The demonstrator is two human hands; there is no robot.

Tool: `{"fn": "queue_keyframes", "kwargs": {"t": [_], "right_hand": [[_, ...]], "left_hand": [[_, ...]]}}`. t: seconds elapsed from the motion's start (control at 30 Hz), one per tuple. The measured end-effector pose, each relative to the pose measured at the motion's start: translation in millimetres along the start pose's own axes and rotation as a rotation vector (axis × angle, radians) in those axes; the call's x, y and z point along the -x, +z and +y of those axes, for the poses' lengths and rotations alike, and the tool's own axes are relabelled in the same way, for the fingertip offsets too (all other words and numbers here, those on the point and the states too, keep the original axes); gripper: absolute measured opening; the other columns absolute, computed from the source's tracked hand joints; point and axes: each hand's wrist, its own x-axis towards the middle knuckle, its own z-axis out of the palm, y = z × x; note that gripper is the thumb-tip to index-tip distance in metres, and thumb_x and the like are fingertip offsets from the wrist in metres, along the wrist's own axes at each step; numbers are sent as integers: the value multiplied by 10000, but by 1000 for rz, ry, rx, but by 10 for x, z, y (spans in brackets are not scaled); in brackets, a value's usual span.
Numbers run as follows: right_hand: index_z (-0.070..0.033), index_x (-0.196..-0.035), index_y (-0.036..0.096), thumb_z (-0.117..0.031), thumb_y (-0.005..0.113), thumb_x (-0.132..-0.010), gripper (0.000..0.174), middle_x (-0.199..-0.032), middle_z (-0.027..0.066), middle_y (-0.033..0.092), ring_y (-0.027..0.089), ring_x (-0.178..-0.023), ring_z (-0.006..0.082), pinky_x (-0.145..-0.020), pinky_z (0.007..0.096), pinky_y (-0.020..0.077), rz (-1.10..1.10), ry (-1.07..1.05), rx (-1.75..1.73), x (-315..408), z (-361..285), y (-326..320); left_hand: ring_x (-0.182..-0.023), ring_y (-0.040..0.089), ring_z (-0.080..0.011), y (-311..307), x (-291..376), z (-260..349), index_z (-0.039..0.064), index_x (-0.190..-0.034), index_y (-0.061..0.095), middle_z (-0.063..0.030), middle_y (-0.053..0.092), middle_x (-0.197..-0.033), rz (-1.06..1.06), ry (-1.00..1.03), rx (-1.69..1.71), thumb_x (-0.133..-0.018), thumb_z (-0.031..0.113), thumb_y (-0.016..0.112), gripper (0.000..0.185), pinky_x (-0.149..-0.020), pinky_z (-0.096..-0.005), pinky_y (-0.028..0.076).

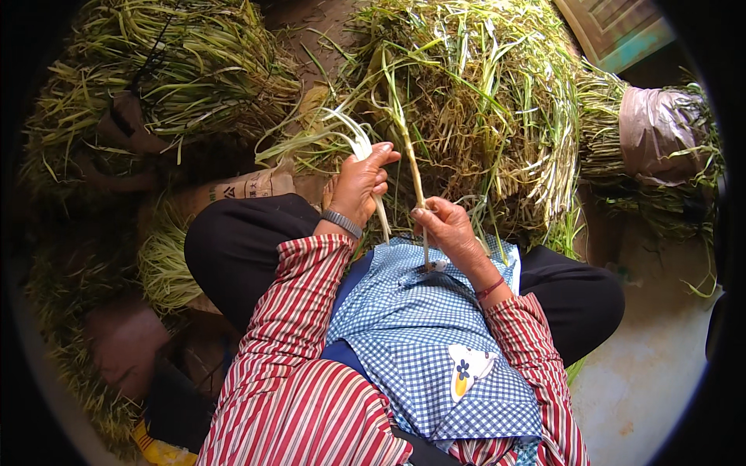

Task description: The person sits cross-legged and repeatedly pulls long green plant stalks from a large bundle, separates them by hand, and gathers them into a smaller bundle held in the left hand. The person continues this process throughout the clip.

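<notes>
My left hand (356, 189) is closed around a small bunch of pale, peeled-looking stalks (362, 140). Their leafy ends fan out above the fist, and their thin ends hang below it. To its right, my right hand (447, 226) pinches one yellowish leafy stalk (411, 157) near its lower end between thumb and fingers. This stalk stands nearly upright, green leaves at the top, its lower tip over the blue checked apron (408, 303) on my lap. The two hands are apart. Just beyond them lies a large heap of untrimmed stalks (478, 110) with brown, dry leaves among the green.
At the upper left is another big pile of leafy stalks (215, 87). A bundle wrapped in plastic film (661, 137) lies at the right. Pale stalks (169, 265) rest beside my left knee, near a printed brown sack (250, 185). A wooden panel (620, 29) stands at the upper right.
</notes>
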Motion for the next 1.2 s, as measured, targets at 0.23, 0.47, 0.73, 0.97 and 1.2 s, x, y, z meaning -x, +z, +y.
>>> {"fn": "queue_keyframes", "kwargs": {"t": [0.23, 0.47, 0.73, 0.97, 1.2], "right_hand": [[-11, -940, 626, -161, 655, -907, 157, -642, 27, 549, 515, -588, 85, -536, 281, 432, 41, -172, 364, -22, 198, 160], [-25, -1124, 615, -197, 657, -914, 275, -767, 35, 616, 543, -582, 67, -515, 231, 450, -149, -80, 131, -81, -109, 85], [-3, -1142, 596, -306, 630, -944, 364, -871, 36, 663, 526, -571, 20, -489, 163, 430, 100, -177, -81, -407, -459, -127], [-13, -1000, 614, -286, 621, -952, 278, -767, -9, 588, 489, -564, 21, -470, 175, 395, 91, -199, -109, -537, -705, 39], [-11, -1032, 621, -202, 629, -940, 212, -682, -29, 551, 481, -521, 38, -452, 186, 379, 22, -25, -517, -715, -613, -27]], "left_hand": [[-440, 328, 6, 81, -6, 19, 18, -1070, 601, -65, 691, -864, -75, -3, 13, -933, 167, 652, 209, -376, -150, 253], [-441, 374, 8, 246, 306, 213, 30, -1068, 615, -16, 649, -764, -112, 119, -141, -942, 178, 641, 196, -381, -149, 264], [-469, 422, 10, 301, 463, 187, 27, -1083, 626, 0, 652, -774, -96, 94, -299, -951, 214, 629, 229, -402, -146, 289], [-500, 433, 11, 411, 495, 145, 46, -1096, 613, 10, 651, -785, -136, 91, -274, -962, 220, 612, 219, -415, -148, 285], [-495, 416, 13, 381, 462, 189, 38, -1040, 606, 16, 641, -798, -176, -12, -275, -969, 200, 601, 177, -416, -150, 284]]}}
